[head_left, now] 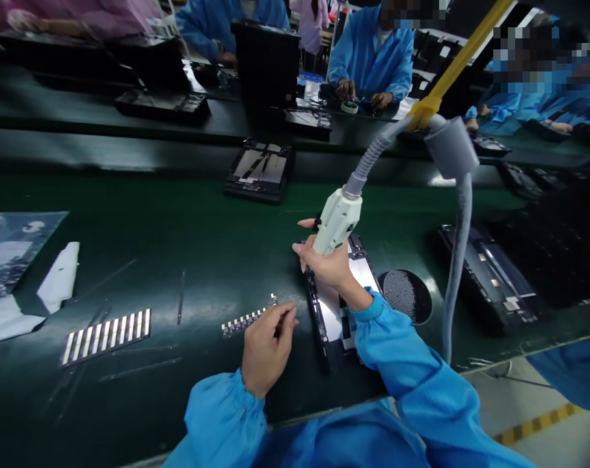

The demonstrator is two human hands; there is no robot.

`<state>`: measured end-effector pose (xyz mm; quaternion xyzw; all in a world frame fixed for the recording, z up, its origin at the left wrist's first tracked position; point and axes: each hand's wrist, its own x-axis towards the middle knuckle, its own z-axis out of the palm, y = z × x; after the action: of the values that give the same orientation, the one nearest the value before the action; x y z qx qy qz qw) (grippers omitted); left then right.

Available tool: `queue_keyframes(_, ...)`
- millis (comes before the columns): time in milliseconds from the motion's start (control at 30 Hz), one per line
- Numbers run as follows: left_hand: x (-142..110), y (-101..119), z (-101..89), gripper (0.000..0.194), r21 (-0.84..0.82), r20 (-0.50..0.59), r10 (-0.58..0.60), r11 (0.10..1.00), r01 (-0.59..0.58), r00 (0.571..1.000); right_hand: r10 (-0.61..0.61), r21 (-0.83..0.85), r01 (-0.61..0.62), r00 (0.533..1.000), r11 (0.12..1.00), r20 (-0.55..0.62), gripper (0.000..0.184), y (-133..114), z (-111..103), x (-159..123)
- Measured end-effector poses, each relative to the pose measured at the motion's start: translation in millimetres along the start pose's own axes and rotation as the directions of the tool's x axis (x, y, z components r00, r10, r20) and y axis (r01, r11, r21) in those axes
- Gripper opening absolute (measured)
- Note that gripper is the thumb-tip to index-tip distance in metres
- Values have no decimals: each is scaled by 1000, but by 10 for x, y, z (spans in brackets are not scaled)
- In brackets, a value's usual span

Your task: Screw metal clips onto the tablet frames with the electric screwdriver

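Observation:
My right hand (330, 263) is wrapped round a pale green electric screwdriver (339, 221) with a thick grey cable at its top. It is over an open tablet-like device (328, 312) with a black frame and silver inside; the screwdriver's tip is hidden by the hand. To the left, my left hand (269, 348) has its fingers pinched together, and I cannot make out what is in them. It covers part of a strip of small black-and-white pieces (246, 320) on the bench. A round black dish of tiny grey screws (400, 294) stands right of the device.
A sheet of pale strips (107, 337), crumpled white paper (60, 276) and a plastic bag (19, 250) lie left. Another open device (259, 170) sits ahead; more are at right (494, 279). The grey cable (458, 253) hangs at right. Co-workers in blue sit across the line.

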<state>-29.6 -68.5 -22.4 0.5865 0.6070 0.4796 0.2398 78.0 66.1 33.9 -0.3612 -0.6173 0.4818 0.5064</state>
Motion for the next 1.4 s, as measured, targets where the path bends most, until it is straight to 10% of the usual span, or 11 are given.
queue_keyframes(267, -8, -6, -29, 16, 19, -41, -10, 1000, 10, 999, -8, -48, 8, 1000, 999, -4, 20, -7, 39, -49)
queue_keyframes(533, -171, 222, -54, 30, 78, 102, 264, 959, -272, 959, -26, -16, 26, 999, 1000, -27, 20, 53, 55, -68)
queue_keyframes(833, -395, 406, 262, 24, 232, 378, 621, 655, -720, 687, -185, -25, 183, 979, 983, -88, 20, -401, -230, -146)
queue_keyframes(1033, 735, 22, 361, 29, 359, 510, 572, 536, -764, 642, -154, -79, 145, 980, 986, -126, 23, -289, -624, -511)
queue_keyframes(1200, 2056, -133, 498, 32, 714, 427, 249, 497, -493, 869, 48, 29, -45, 994, 999, -100, 35, 101, -601, -689)
queue_keyframes(1400, 2592, -343, -77, 40, 880, 313, 102, 342, -329, 944, 12, -57, -14, 999, 998, -34, 21, 222, -498, -641)
